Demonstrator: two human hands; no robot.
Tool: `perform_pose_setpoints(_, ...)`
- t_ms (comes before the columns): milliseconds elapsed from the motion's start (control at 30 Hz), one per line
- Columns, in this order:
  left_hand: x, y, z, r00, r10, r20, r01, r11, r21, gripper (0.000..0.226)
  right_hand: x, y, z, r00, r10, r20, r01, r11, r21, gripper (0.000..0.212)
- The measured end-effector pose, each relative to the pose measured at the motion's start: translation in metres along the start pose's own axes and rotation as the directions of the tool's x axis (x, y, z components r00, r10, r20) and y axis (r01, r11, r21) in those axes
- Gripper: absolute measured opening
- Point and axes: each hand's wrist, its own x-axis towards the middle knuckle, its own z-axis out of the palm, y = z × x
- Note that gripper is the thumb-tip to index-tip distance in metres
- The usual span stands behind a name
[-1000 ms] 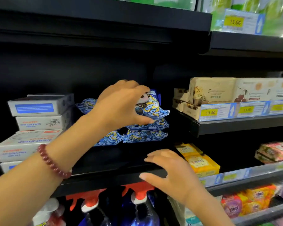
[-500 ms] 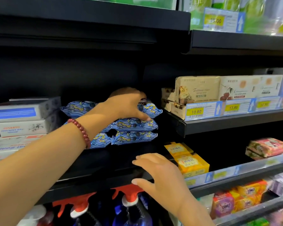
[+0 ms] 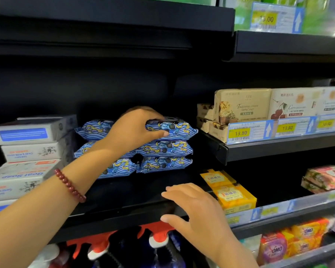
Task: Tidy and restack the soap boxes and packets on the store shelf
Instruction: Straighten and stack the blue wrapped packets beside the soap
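Left hand [image 3: 135, 128] grips top blue wave-print packet [image 3: 174, 128], stacked three high.

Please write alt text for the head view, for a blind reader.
A left hand grips the top blue wave-patterned soap packet of a stack on a black metal shelf; the right hand rests on its front edge.

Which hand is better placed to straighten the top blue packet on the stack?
Left. The left hand grips the top packet, thumb on its front. The right hand lies open on the shelf edge below, apart from it.
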Motion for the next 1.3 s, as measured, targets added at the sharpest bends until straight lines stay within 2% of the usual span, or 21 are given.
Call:
perform_pose_setpoints(167,-0.005,0.008,0.004,0.999,0.012,-0.045,-0.012,1.000,0.004,0.044,-0.001,0.002,0.001,1.000,-0.002,0.021,0.003,1.000,-0.019,0.049)
perform_pose_setpoints(267,-0.020,0.015,0.000,0.997,0.003,-0.073,0.007,0.992,0.129,0.043,-0.002,0.002,0.000,1.000,0.002,0.031,-0.002,1.000,-0.003,0.049)
perform_pose_setpoints(367,-0.055,0.021,-0.013,0.980,0.021,-0.200,0.006,0.991,0.132,0.039,0.001,0.001,-0.005,1.000,0.005,0.022,-0.006,0.999,0.042,0.047)
perform_pose_setpoints(467,-0.108,0.019,-0.018,0.959,0.002,-0.283,0.017,0.998,0.067,0.035,0.012,-0.009,-0.018,0.989,0.029,-0.146,0.000,0.980,0.197,0.031)
perform_pose_setpoints(567,-0.153,0.010,-0.014,0.966,-0.104,-0.237,0.124,0.990,0.072,0.040,0.038,-0.030,-0.029,0.944,-0.036,-0.329,0.111,0.970,0.214,0.029)
perform_pose_setpoints(633,-0.172,0.002,-0.012,0.975,-0.152,-0.161,0.173,0.977,0.125,0.041,0.065,-0.048,-0.034,0.933,-0.112,-0.342,0.177,0.970,0.166,0.034)
perform_pose_setpoints(733,-0.184,-0.005,-0.010,0.975,-0.205,-0.089,0.216,0.966,0.143,0.043,0.115,-0.068,-0.033,0.958,-0.186,-0.217,0.203,0.977,0.061,0.045)
perform_pose_setpoints(833,-0.187,-0.006,-0.009,0.967,-0.235,-0.096,0.246,0.961,0.128,0.043,0.161,-0.078,-0.024,0.990,-0.136,-0.019,0.127,0.960,-0.250,0.051)
perform_pose_setpoints(933,-0.188,-0.006,-0.010,0.965,-0.245,-0.096,0.254,0.963,0.092,0.042,0.181,-0.081,-0.009,0.991,-0.132,0.003,0.119,0.883,-0.455,0.043)
perform_pose_setpoints(1100,-0.190,-0.007,-0.010,0.969,-0.225,-0.102,0.232,0.971,0.059,0.044,0.183,-0.082,0.004,0.980,-0.176,-0.088,0.121,0.892,-0.436,0.058)
perform_pose_setpoints(1233,-0.191,-0.008,-0.011,0.973,-0.214,-0.080,0.218,0.975,0.046,0.043,0.182,-0.077,0.003,0.961,-0.228,-0.154,0.146,0.897,-0.417,0.046)
perform_pose_setpoints(1300,-0.190,-0.009,-0.011,0.974,-0.217,-0.071,0.220,0.975,0.041,0.036,0.181,-0.077,0.004,0.953,-0.253,-0.165,0.156,0.880,-0.449,0.045)
